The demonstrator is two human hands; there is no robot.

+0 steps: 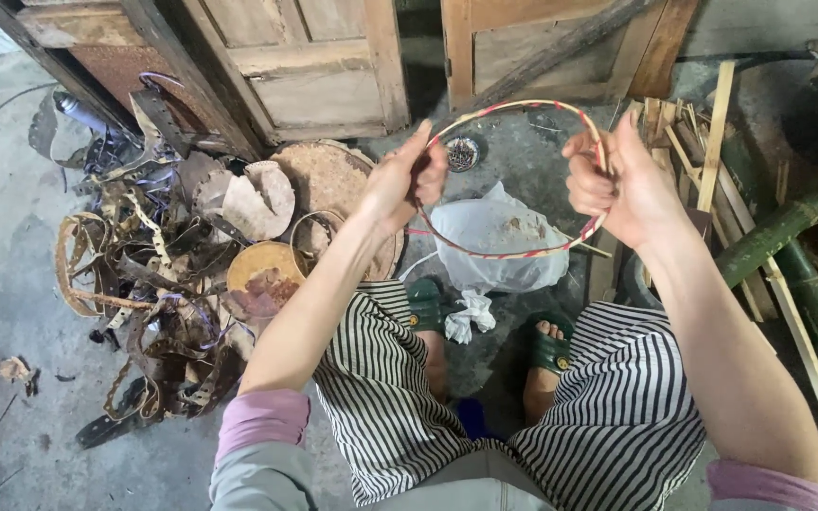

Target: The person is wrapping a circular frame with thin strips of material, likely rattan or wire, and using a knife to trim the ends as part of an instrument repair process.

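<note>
Head view: one cane hoop (pixel 485 248) wound with red strips, held up in the air over the floor (pixel 2 284), between both hands. Left hand (pixel 407 180) clamps the hoop's left edge, fingers closed on it; right hand (pixel 617 185) grips the right edge, fist tight around the rim. Under the hoop, one white plastic bag (pixel 499 237) on the floor, one crumpled white rag (pixel 468 314) by the feet. Two green sandals (pixel 549 348), striped trousers. Left: heap of curled strips and old hoops (pixel 144 284), too tangled to count, with two round woven trays (pixel 328 180). Right: bundle of split bamboo slats (pixel 712 161), two green bamboo poles (pixel 773 232). Two wooden doors (pixel 324 66) behind.
</note>
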